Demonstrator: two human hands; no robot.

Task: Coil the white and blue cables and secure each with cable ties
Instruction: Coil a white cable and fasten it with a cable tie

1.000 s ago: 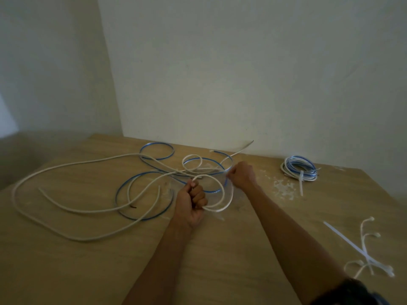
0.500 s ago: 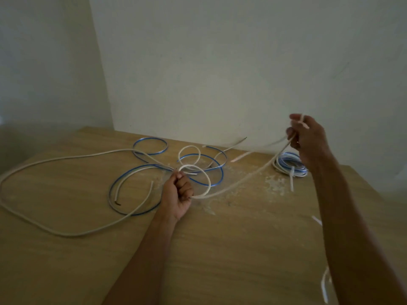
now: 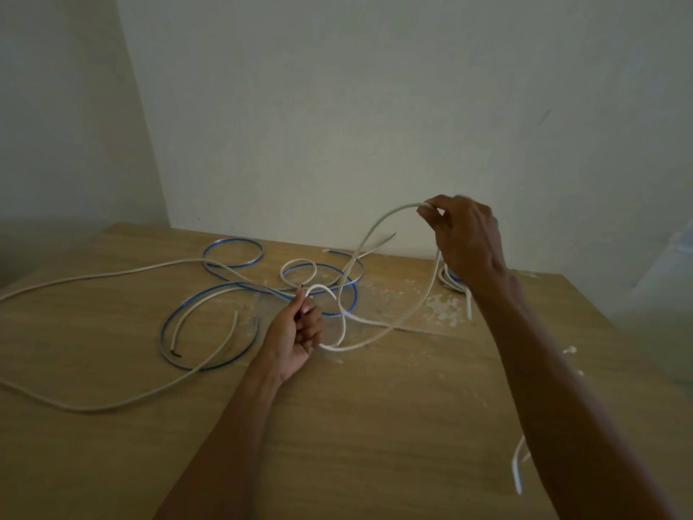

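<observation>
The white cable [image 3: 365, 240] now arcs up off the table [image 3: 375, 425] from my left hand [image 3: 296, 332], clamped round its first small loop at centre, to my right hand [image 3: 468, 238], which pinches it high at 2 o'clock. A second ago that hand was down beside the left, so I judge slack has been drawn out for the next turn, with the coil barely begun. The rest trails to 9 o'clock over the blue cable [image 3: 232, 240] and may snag; there is open room at 6 o'clock, the wall closes 12, and a tied coil [image 3: 450, 279] and the table edge crowd 3.
</observation>
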